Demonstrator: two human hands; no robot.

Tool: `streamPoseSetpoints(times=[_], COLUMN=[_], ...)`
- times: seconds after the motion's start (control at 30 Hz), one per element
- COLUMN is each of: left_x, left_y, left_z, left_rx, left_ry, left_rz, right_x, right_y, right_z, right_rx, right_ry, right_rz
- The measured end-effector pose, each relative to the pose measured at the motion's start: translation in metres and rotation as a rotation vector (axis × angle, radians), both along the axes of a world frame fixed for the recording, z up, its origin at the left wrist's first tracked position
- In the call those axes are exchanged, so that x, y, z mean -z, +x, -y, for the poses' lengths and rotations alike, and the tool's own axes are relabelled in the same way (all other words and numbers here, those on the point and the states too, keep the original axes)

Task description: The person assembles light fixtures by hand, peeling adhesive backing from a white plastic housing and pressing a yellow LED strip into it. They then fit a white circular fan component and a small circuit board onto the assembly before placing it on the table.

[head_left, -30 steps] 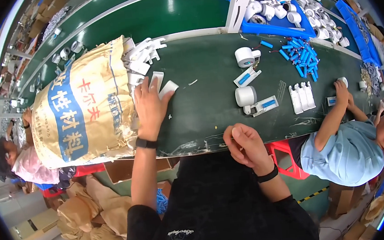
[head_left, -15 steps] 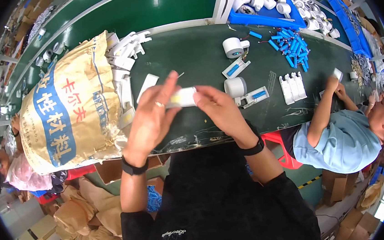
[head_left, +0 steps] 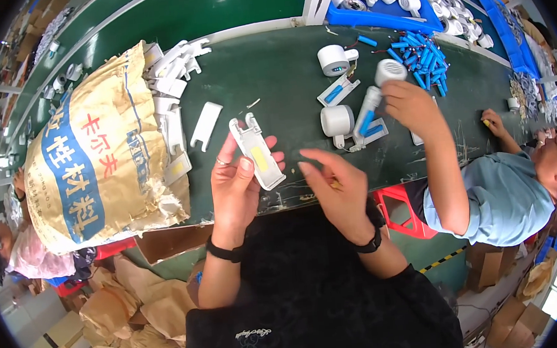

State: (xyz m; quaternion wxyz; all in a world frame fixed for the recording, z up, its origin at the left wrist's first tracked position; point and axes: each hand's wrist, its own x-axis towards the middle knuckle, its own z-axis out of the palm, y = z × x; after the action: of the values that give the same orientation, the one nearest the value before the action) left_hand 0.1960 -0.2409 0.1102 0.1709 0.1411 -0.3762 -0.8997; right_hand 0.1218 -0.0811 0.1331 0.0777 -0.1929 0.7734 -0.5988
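Note:
My left hand holds a long white plastic housing upright over the table's near edge, thumb on its face and fingers behind. A yellow strip lies along the housing's inner face, and two prongs stand at its top. Just right of it is my right hand, apart from the housing. Its thumb and forefinger are spread, while the other fingers curl around a small yellow piece, mostly hidden. Another white housing lies on the table beyond my left hand.
A paper sack spills white housings on the left. White lamp heads and a heap of blue batteries lie at right. A co-worker's hand reaches in around a lamp head. Behind stands a blue tray.
My right hand has let go of the housing and moved right. My left hand has turned the housing upright. The co-worker's arm has reached in from the right with a lamp.

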Motion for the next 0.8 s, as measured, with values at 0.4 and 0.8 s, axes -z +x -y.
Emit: streamPoseSetpoints(times=[0.4,0.8], left_x=[0.000,0.003], left_y=[0.006,0.006], left_z=[-0.001,0.002], left_rx=[0.124,0.191], left_ry=[0.090,0.120], left_rz=[0.083,0.121], right_x=[-0.017,-0.004], right_y=[-0.019,-0.015], right_z=[0.003,0.005], right_rx=[-0.405,-0.341], right_ry=[0.227,0.121], right_rz=[-0.748,-0.553])
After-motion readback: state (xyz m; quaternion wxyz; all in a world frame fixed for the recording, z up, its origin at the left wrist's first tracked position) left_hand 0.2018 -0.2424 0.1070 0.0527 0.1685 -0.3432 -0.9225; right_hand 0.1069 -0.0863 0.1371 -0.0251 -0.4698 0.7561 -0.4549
